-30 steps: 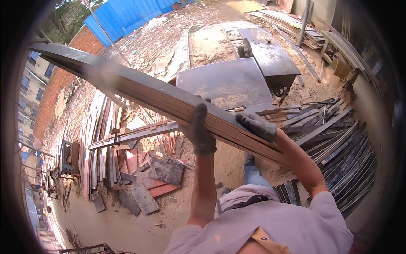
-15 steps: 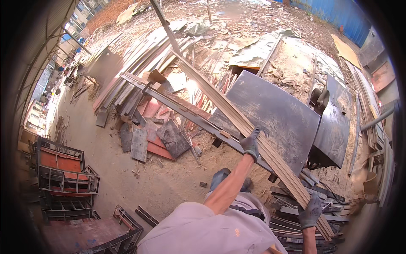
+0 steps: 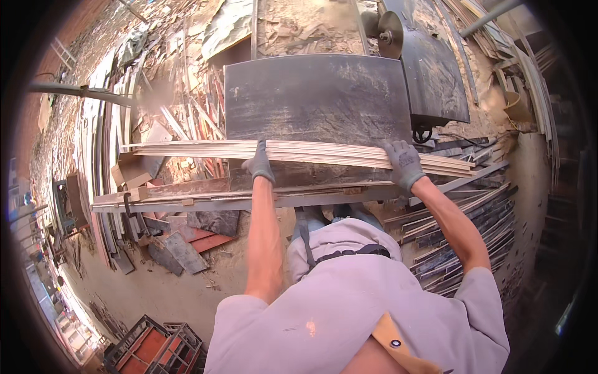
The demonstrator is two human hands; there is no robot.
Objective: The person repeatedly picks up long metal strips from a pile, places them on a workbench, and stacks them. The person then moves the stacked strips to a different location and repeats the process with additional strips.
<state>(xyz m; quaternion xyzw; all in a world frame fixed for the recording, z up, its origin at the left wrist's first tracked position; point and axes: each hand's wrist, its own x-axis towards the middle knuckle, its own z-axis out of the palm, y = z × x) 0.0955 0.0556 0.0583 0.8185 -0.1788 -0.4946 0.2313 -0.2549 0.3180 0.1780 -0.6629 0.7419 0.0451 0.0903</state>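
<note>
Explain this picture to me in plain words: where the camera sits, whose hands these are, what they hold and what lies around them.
The camera is worn on a person's head and looks down, so you see their own shoulders and arms from above. Its wide lens bends straight edges near the rim. There is no machine arm here, only two gloved hands. The left hand and the right hand each grip a bundle of long thin wooden strips, held level across the front of the body. Just beyond it is a dark metal table with a round saw blade at its far side. On the dusty ground lie piles of planks to the left, more strips to the right, and red crates at the lower left.
</note>
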